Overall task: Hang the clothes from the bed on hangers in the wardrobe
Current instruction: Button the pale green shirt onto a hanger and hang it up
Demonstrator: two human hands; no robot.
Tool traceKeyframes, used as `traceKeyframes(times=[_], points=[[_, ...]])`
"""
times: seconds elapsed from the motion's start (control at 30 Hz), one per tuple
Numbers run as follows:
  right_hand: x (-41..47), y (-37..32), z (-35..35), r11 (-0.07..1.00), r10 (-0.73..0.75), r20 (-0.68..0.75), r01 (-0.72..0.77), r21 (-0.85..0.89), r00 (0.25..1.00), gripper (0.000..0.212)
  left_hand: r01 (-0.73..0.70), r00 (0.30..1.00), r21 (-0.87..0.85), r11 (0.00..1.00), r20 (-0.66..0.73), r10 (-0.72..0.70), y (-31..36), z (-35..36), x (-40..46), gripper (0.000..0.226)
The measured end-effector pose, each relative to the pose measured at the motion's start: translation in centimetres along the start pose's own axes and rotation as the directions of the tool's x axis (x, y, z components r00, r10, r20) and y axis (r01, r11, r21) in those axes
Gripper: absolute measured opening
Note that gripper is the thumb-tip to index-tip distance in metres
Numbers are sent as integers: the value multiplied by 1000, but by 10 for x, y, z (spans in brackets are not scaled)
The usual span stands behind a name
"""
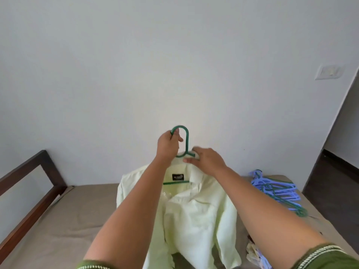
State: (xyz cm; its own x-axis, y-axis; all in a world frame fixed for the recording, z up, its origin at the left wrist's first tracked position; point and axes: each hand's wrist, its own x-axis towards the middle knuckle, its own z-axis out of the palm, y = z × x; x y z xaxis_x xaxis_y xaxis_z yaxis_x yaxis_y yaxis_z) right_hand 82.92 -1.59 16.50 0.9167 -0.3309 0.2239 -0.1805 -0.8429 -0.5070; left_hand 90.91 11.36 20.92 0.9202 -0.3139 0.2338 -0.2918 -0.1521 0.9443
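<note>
Hanging shirt, black collar label unreadable

You're standing in a home bedroom. You face a bed with a dark wooden frame, set against a plain white wall. A wall switch plate sits at your right.

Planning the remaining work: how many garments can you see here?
2, at least. A pale green shirt hangs on the green hanger held above the bed; a patterned cloth peeks out by the right arm. More may be hidden.
</note>
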Motion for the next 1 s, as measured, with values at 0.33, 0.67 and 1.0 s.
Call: traceKeyframes(times=[0.33,0.67,1.0], points=[[-11,0,-46,985,-165,-396,172,-19,903,29,-134,987,-260,956,53,153,57,-7,1,26],[-122,-8,-155,997,-20,-542,-27,-79,840,31,-532,845,525,664,286,451,67,-24,-88,61],[-384,-41,-246,875,156,-788,-454,-170,596,42,-709,606,-57,703,461,648,169,-9,-272,47]])
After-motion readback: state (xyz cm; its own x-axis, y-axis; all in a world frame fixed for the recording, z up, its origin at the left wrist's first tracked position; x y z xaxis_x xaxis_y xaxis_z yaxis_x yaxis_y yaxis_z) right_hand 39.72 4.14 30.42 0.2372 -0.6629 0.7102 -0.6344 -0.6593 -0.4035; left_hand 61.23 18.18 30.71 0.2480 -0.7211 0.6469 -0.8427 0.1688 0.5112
